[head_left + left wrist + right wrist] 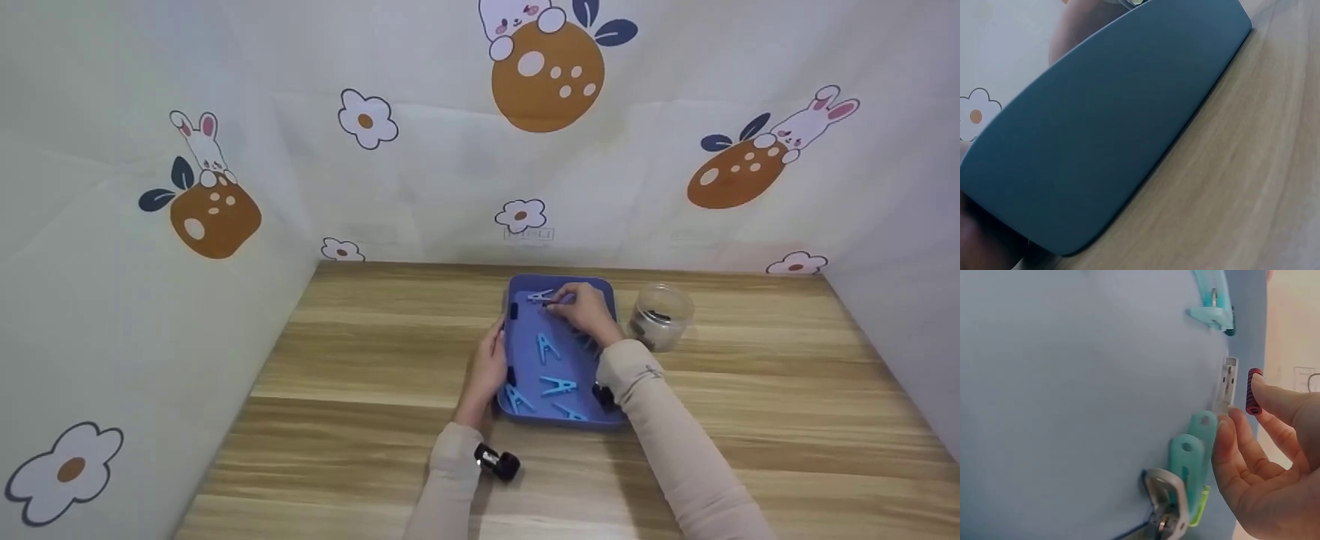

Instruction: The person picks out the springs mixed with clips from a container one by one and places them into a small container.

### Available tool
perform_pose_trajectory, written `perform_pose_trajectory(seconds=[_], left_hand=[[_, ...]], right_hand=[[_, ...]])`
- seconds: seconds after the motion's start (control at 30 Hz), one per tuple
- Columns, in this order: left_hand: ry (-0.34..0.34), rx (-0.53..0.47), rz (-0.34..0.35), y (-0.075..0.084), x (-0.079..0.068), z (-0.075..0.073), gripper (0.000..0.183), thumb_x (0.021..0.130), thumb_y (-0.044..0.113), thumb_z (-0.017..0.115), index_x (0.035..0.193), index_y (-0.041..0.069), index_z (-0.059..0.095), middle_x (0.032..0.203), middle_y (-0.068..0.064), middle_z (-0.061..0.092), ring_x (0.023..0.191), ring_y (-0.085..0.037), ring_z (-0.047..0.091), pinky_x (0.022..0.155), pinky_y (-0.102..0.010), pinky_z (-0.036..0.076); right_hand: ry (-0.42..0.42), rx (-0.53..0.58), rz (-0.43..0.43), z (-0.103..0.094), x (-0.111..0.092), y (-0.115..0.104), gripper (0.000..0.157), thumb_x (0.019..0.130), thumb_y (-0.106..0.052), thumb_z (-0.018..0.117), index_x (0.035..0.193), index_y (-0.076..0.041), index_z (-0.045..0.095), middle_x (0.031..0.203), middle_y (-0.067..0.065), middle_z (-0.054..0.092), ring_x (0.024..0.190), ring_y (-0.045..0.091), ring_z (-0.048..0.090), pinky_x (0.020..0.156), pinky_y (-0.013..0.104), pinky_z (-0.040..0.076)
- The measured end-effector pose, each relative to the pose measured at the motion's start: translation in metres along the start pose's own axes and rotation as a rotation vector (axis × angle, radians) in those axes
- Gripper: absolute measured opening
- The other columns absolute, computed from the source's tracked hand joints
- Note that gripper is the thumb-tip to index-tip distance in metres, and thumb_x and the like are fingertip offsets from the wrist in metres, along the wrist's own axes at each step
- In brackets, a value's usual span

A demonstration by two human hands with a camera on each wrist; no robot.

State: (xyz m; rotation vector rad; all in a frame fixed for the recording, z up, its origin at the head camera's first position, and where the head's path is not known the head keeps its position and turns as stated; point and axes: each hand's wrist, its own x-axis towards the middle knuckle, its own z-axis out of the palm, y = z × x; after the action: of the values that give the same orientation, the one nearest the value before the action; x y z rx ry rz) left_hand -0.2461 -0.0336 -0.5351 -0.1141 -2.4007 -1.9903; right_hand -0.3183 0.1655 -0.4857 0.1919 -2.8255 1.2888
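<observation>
Touching the left wall of the blue tray (525, 337), the nearer, left hand (489, 361), curl of its fingers impossible to tell. Farther off, over the tray's far end, the right hand (589, 306), thumb and finger pinching a small red ribbed cylinder (1253, 391); just beside those fingertips, a pale clip (539, 297).

By the near rim and up the middle of the tray, blue clips (559, 385) with bare floor between; along the left wall, dark pieces (514, 310). Left of the tray, a broad stretch of wooden table (375, 360); right, near but apart, a clear round jar (663, 319) with dark contents. Beyond the far rim, only a narrow strip of wood, then the printed wall sheet (427, 172).

Plain only from the right wrist: ribs on the cylinder, a metal clip (1183, 495), a lime-green piece (1200, 506). From the left wrist: the tray's smooth outer side, down on the wood.
</observation>
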Motion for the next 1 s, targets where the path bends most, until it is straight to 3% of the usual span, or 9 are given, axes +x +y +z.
perform_pose_trajectory(seconds=[0.27, 0.53, 0.73, 1.0], left_hand=[[-0.006, 0.051, 0.024, -0.003, -0.002, 0.001, 0.047, 0.114, 0.009, 0.035, 0.160, 0.001, 0.042, 0.164, -0.022, 0.042, 0.154, -0.041, 0.036, 0.129, -0.053, 0.029], [-0.005, 0.084, 0.017, -0.002, -0.003, 0.002, 0.047, 0.115, 0.011, 0.035, 0.160, 0.002, 0.043, 0.164, -0.020, 0.042, 0.154, -0.039, 0.037, 0.129, -0.052, 0.028], [0.008, 0.089, 0.006, -0.001, -0.002, 0.001, 0.046, 0.115, 0.013, 0.036, 0.160, 0.004, 0.045, 0.163, -0.020, 0.044, 0.153, -0.040, 0.039, 0.128, -0.053, 0.030], [0.000, 0.026, -0.028, 0.000, 0.000, -0.001, 0.047, 0.115, 0.015, 0.034, 0.161, 0.005, 0.042, 0.165, -0.019, 0.042, 0.154, -0.039, 0.037, 0.129, -0.052, 0.028]], right_hand=[[0.028, -0.030, -0.016, -0.002, -0.008, -0.007, 0.012, 0.095, -0.009, 0.078, 0.098, 0.003, 0.076, 0.083, 0.015, 0.075, 0.061, 0.007, 0.053, 0.058, 0.021, 0.044], [0.037, -0.007, -0.042, -0.004, -0.015, -0.013, 0.010, 0.096, -0.008, 0.076, 0.097, 0.002, 0.075, 0.084, 0.014, 0.074, 0.063, 0.009, 0.055, 0.057, 0.022, 0.044], [0.037, 0.001, -0.014, -0.007, -0.018, -0.017, 0.009, 0.098, -0.009, 0.076, 0.099, 0.000, 0.076, 0.087, 0.012, 0.074, 0.064, 0.010, 0.055, 0.056, 0.021, 0.043], [0.066, -0.002, -0.053, -0.013, -0.018, -0.021, 0.011, 0.096, -0.007, 0.077, 0.097, 0.003, 0.075, 0.090, 0.018, 0.074, 0.070, 0.016, 0.060, 0.062, 0.025, 0.046]])
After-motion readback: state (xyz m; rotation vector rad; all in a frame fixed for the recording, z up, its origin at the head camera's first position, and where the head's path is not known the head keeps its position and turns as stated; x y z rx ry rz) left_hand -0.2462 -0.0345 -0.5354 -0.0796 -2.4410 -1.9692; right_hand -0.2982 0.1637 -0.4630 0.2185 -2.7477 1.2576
